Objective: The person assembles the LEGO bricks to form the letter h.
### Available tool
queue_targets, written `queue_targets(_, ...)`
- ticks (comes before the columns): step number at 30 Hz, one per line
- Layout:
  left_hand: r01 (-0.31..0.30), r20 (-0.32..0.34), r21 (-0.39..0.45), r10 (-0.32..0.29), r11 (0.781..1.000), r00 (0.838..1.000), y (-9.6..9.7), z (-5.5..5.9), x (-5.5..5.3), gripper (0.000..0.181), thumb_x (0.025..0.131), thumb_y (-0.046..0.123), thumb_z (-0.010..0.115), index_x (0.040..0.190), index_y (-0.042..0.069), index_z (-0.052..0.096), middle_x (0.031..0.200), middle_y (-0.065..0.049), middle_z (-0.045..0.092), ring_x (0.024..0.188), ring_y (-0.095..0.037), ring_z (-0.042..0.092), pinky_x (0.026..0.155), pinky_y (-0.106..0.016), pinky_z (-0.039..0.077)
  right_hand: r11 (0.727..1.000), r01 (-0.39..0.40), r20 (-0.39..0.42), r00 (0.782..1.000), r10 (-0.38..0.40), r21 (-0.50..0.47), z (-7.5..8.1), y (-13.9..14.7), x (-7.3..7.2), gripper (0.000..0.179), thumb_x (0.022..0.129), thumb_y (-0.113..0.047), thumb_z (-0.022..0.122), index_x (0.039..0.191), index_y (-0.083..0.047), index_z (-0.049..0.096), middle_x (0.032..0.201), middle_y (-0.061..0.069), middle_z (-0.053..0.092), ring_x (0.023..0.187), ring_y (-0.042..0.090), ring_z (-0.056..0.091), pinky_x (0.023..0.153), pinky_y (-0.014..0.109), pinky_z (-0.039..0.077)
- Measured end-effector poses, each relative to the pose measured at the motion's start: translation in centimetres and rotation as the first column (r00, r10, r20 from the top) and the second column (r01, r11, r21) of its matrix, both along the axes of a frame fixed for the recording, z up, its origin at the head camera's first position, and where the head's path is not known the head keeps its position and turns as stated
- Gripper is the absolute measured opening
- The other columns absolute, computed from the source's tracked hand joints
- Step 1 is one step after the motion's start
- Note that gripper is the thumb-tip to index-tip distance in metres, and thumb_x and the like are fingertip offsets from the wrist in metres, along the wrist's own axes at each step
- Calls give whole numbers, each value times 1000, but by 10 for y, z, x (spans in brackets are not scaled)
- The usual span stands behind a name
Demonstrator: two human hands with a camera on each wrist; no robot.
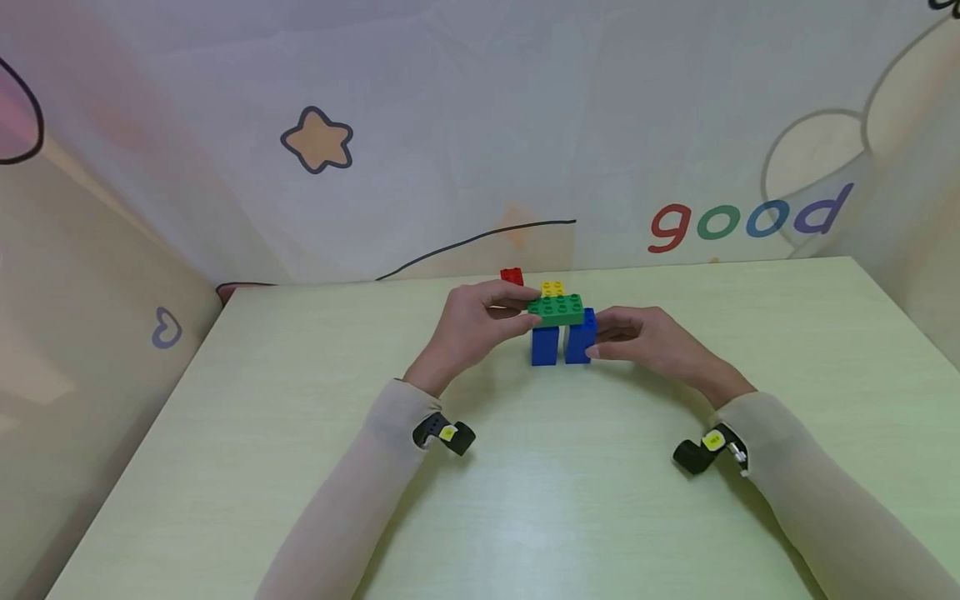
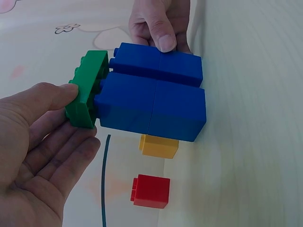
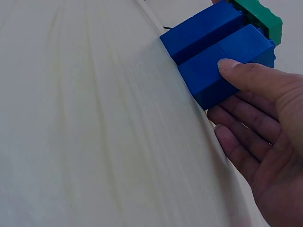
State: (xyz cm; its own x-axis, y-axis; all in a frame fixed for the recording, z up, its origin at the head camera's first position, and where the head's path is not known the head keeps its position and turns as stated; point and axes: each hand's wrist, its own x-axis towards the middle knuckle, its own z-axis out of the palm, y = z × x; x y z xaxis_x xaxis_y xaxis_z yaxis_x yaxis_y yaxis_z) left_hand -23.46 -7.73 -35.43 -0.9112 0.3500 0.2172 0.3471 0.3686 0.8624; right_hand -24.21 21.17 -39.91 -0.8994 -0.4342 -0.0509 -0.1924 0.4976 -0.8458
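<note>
Two blue stacks of toy building bricks stand upright side by side, a narrow gap between the left stack (image 1: 545,347) and the right stack (image 1: 579,344). Each is two bricks tall in the left wrist view. My left hand (image 1: 478,322) pinches a green brick (image 1: 557,311) by its left end, over the tops of both stacks. Blue studs show just beneath the green brick (image 2: 88,90) in the left wrist view; whether it touches them I cannot tell. With thumb and fingers, my right hand (image 1: 654,343) holds the right stack from its outer side.
Behind the stacks are a yellow brick (image 1: 552,287) and, further left near the table's back edge, a red brick (image 1: 512,276). A printed cloth wall (image 1: 480,150) rises behind the pale table (image 1: 285,467).
</note>
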Motion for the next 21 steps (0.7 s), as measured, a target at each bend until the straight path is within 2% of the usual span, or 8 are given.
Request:
queue_targets(10, -1, -4, -9, 1, 1000, 1000, 4, -1, 0, 33, 95, 10, 82, 128, 6, 77, 123, -7, 74, 107, -20, 73, 90, -25, 60, 1000, 1, 2, 1000, -1, 6, 0, 0, 0, 51, 100, -23, 79, 144, -5, 63, 135, 15, 69, 125, 33, 65, 109, 51, 52)
queue_targets(21, 12, -7, 2, -12, 1000, 1000, 4, -3, -1, 34, 95, 8, 82, 129, 6, 77, 126, -9, 73, 117, -34, 72, 92, -27, 60, 1000, -4, -6, 1000, 4, -1, 0, 1, 0, 50, 100, -23, 78, 144, -5, 63, 134, 14, 70, 124, 32, 65, 108, 49, 52)
